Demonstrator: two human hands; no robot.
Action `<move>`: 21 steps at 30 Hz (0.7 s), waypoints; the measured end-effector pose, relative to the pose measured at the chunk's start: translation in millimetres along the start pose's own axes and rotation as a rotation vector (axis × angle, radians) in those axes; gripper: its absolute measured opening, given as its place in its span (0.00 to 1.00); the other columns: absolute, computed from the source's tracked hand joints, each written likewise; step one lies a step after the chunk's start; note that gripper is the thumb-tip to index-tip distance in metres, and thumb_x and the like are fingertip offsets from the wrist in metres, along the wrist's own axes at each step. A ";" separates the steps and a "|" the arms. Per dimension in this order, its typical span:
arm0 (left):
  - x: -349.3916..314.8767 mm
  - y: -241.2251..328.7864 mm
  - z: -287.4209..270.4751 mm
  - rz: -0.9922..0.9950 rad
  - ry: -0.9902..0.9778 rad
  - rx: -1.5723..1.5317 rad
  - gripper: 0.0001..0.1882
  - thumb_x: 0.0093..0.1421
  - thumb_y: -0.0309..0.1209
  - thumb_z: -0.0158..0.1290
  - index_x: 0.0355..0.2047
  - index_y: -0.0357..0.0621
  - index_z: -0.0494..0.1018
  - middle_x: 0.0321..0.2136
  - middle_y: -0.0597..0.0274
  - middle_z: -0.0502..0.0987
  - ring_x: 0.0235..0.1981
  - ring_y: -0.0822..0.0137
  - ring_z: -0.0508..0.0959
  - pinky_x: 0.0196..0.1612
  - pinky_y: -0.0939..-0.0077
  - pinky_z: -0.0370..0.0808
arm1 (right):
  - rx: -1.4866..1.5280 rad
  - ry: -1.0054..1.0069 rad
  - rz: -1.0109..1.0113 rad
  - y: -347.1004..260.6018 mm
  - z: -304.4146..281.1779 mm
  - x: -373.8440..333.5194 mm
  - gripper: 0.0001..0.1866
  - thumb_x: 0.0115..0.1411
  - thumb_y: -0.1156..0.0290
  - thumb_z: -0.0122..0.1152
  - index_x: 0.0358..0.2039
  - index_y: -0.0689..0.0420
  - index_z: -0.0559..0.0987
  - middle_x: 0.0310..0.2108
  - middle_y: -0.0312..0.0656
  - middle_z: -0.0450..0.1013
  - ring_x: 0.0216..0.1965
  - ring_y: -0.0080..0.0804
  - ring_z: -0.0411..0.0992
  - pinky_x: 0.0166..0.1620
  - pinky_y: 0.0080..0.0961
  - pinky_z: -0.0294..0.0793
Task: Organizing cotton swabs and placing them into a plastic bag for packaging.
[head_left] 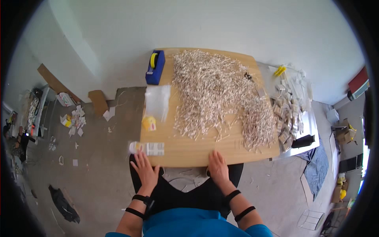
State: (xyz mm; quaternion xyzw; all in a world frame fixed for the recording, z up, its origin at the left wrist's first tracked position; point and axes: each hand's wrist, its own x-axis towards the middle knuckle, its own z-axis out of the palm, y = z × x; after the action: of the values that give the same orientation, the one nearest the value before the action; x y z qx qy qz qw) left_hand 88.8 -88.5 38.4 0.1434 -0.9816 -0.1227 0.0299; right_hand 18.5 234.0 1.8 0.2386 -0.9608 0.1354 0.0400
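A grey concrete floor [98, 189] surrounds a pale wooden table [189, 156] heaped with thin white cotton swabs [205, 87]. At its near edge: left hand [146, 172], fingers spread; right hand [219, 168], fingers straight, empty. Handling the white printed package [154, 149], near-left corner, seems in hand (contact is too blurred to tell); gripping calls for closing the left fingers.

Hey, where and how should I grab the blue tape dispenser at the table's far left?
Grip the tape dispenser by its blue body, across the narrow width, probably from above with the left hand. It stands lengthwise along the left edge of the table, so its long sides should suit a pinch, clear of the yellow roll.
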 end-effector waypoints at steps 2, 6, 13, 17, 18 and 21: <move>-31.1 9.0 -0.6 0.013 -0.038 -0.113 0.48 0.61 0.45 0.55 0.68 0.29 0.42 0.71 0.39 0.40 0.72 0.39 0.39 0.68 0.35 0.35 | 0.051 0.065 0.016 -6.1 -7.6 2.8 0.26 0.59 0.69 0.56 0.57 0.61 0.70 0.62 0.54 0.63 0.63 0.50 0.60 0.64 0.42 0.61; -45.4 -9.1 -9.7 0.086 0.109 -0.270 0.39 0.63 0.38 0.54 0.67 0.33 0.49 0.70 0.40 0.46 0.70 0.40 0.45 0.69 0.42 0.42 | 0.064 0.085 0.031 1.3 2.2 -6.4 0.25 0.60 0.69 0.55 0.58 0.62 0.69 0.63 0.52 0.62 0.64 0.50 0.59 0.65 0.41 0.60; 2.9 -123.8 23.3 -0.321 0.409 -0.868 0.30 0.68 0.39 0.50 0.65 0.38 0.56 0.62 0.45 0.63 0.64 0.51 0.63 0.65 0.58 0.59 | 0.151 0.253 0.049 -47.9 34.9 -0.7 0.27 0.57 0.79 0.53 0.59 0.61 0.70 0.63 0.55 0.62 0.66 0.50 0.58 0.68 0.44 0.57; 43.4 -134.4 29.8 -0.532 0.239 -1.221 0.30 0.69 0.45 0.48 0.63 0.38 0.60 0.54 0.52 0.72 0.54 0.60 0.73 0.58 0.67 0.69 | 0.773 0.236 0.111 -156.3 27.5 52.9 0.22 0.64 0.82 0.46 0.59 0.64 0.68 0.65 0.58 0.58 0.65 0.53 0.59 0.66 0.38 0.60; 52.8 -136.1 33.9 -0.547 0.225 -1.217 0.30 0.69 0.45 0.48 0.63 0.38 0.60 0.54 0.52 0.72 0.54 0.60 0.73 0.58 0.67 0.69 | 0.864 0.240 0.151 -175.8 33.6 69.4 0.22 0.66 0.83 0.44 0.60 0.64 0.67 0.66 0.57 0.57 0.66 0.51 0.59 0.66 0.35 0.61; 78.1 -138.4 45.4 -0.667 0.013 -1.246 0.28 0.69 0.49 0.46 0.56 0.37 0.68 0.45 0.56 0.77 0.46 0.64 0.77 0.49 0.71 0.74 | 1.176 0.369 0.306 -211.1 77.4 105.7 0.21 0.68 0.83 0.40 0.61 0.63 0.66 0.69 0.53 0.54 0.69 0.44 0.55 0.66 0.33 0.60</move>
State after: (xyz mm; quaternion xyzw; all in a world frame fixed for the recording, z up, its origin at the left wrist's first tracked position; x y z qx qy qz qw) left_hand 47.8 -229.0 -38.2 0.3936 -0.6321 -0.6635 0.0729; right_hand 23.3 -14.2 -6.7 0.0534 -0.7264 0.6835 0.0473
